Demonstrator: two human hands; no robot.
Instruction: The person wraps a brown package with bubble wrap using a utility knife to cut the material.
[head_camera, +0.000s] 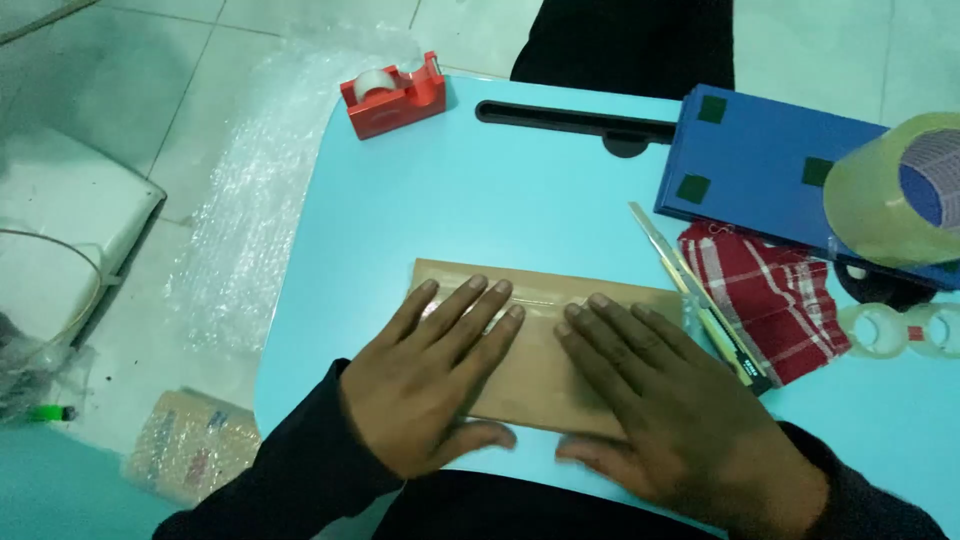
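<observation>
A flat brown paper package lies on a light blue lap table, with a strip of clear tape along its top. My left hand rests flat on the package's left half, fingers spread. My right hand presses flat on its right half, fingertips near the taped edge. Neither hand grips anything.
A red tape dispenser stands at the table's far left corner. At the right lie a utility knife, a red checked cloth, a blue box, a big brown tape roll and small clear tape rolls. Bubble wrap covers the floor at the left.
</observation>
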